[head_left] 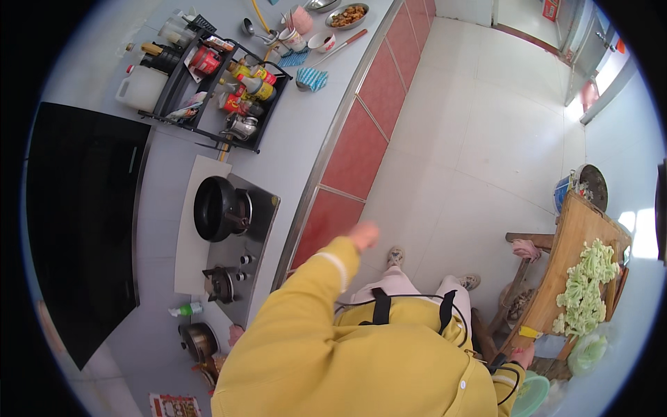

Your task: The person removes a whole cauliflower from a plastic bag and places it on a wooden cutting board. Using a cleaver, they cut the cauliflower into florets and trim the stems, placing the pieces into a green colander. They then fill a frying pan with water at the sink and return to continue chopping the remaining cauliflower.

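Note:
My left hand (365,236) is in the air over the floor, just right of the red-fronted counter. Motion blurs its fingers, and nothing shows in it. At the lower right, my right hand (522,355) is by the near end of a wooden board (571,229), with fingers curled. What it grips, if anything, is hard to make out. Close beside it are a flat bluish-grey piece (551,345) and a small yellow piece (530,332). Pale green cut vegetables (587,285) lie heaped along the board.
Left, the counter carries a gas stove with a black wok (212,208), a black rack (201,83) of bottles, and a metal pot (199,340). A dish of food (347,16) stands farther back. A bucket (590,186) is beyond the board; a green basin (531,395) is below it.

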Demonstrator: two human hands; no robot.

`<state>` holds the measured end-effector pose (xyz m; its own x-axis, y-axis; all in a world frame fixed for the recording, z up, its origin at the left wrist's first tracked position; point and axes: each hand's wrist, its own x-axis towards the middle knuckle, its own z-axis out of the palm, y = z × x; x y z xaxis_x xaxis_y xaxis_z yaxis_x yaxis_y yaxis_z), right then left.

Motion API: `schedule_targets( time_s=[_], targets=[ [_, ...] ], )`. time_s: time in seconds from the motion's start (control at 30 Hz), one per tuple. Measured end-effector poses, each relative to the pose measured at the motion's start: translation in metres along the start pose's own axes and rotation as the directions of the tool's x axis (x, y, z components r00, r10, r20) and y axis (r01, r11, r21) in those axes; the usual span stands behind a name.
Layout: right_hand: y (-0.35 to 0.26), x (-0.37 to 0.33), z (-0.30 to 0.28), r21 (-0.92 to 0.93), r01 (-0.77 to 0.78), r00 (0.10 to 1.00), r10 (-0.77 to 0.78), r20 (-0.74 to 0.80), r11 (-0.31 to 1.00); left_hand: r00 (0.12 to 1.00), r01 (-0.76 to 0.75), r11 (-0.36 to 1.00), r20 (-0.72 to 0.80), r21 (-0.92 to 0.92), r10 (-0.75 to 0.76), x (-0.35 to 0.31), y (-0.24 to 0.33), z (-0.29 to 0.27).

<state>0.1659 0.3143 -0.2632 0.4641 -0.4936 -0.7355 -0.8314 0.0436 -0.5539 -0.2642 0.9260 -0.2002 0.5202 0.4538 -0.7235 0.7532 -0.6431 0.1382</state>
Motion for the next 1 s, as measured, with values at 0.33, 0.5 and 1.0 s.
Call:
schedule_targets(
  time_s=[0.33,0.5,1.0],
  targets=[
    [-0.027,0.025,0.026,-0.157,0.167,0.98,-0.146,0.133,0.973,0.712,-0.687,0.567,-0.261,-0.454,0.652,0.019,0.464,-0.092],
    [-0.014,-0.032,0.066,-0.489,0.386,0.893,-0.451,-0.017,0.782,0.514,-0.805,0.481,-0.004,-0.346,0.858,-0.021,0.535,-0.092],
    [-0.038,-0.063,0.049,-0.444,0.244,0.864,-0.401,-0.305,0.862,0.164,-0.984,0.179,0.395,0.0,0.904,0.049,0.72,-0.049]
  ],
)
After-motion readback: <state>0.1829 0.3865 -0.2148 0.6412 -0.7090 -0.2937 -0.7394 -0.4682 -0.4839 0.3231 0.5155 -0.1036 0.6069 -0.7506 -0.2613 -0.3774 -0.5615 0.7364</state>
